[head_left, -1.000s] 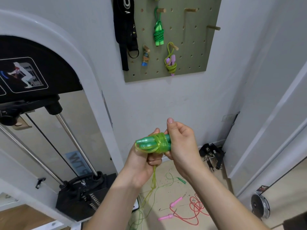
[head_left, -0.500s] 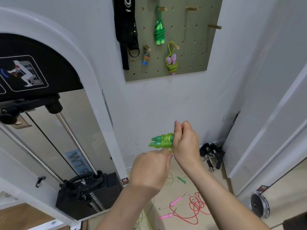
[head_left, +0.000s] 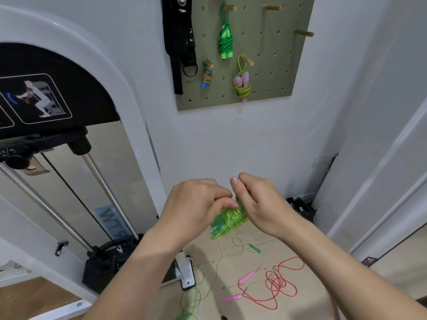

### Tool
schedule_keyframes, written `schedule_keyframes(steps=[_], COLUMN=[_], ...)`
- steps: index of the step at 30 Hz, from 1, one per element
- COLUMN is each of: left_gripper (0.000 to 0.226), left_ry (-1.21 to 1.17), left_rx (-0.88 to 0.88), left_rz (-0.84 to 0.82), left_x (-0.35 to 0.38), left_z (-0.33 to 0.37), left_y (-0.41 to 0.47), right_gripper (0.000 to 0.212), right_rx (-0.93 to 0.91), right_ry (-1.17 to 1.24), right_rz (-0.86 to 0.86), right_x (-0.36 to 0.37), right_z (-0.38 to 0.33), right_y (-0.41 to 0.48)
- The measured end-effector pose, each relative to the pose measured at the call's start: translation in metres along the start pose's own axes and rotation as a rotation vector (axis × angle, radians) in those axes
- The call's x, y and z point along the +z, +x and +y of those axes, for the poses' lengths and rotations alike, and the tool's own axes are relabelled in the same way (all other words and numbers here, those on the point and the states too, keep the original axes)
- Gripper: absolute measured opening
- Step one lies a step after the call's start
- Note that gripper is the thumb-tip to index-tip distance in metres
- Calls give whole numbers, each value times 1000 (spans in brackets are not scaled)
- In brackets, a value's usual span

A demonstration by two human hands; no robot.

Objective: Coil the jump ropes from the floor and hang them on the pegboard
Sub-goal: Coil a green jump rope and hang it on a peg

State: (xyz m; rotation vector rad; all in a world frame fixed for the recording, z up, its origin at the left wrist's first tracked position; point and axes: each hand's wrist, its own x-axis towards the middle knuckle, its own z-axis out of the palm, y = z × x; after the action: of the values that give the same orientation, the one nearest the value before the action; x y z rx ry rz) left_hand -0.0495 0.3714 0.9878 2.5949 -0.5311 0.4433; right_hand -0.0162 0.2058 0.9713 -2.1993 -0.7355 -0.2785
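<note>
A translucent green jump rope with yellow-green cord wound round its two handles sits between my hands at mid-frame. My right hand grips the handles' far end. My left hand pinches the cord on top of the bundle. The olive pegboard hangs on the wall above, with a coiled green rope and a yellow-green rope with pink handles on its pegs. On the floor lie a red rope with pink handles and a thin green rope.
A cable gym machine with steel rods and a black weight stack fills the left. A black strap and a small keychain hang on the board; bare wooden pegs stick out at its upper right. Black clamps lie by the wall.
The bundle has tipped downward and lower between my hands. My left hand rose from under it to its top, where it now pinches the cord. The loose strand below is gone.
</note>
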Motion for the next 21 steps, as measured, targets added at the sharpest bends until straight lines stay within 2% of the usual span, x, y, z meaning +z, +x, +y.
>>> schedule_keyframes(steps=[2,4,7,9,11,14,18,21], left_gripper=[6,13,13,32,49,38,43,39], left_ry=[-305,-589,-917,-1089,-1180,-1271,-1326,-1475], left_rx=[-123,-243,-310,-321,-332,-373,-483,-591], left_rz=[-30,-56,-94,-114,-154,-126,-43,-98], left_x=[-2,-4,-2,3,8,16,21,24], left_z=[1,4,6,5,5,8,13,21], left_y=[4,7,8,7,6,5,5,1], right_gripper=[39,40,40,39,38,36,29,30], right_rx=[-8,13,64,83,108,141,153,162], right_ry=[54,154,358,455,537,618,666,648], right_rz=[-8,-20,-35,-61,-75,-40,48,100], right_x=[-6,-9,-14,-16,-17,-18,-15,-7], right_z=[-2,-6,-14,-19,-23,-26,-25,-27], right_y=[1,2,4,5,5,4,6,4])
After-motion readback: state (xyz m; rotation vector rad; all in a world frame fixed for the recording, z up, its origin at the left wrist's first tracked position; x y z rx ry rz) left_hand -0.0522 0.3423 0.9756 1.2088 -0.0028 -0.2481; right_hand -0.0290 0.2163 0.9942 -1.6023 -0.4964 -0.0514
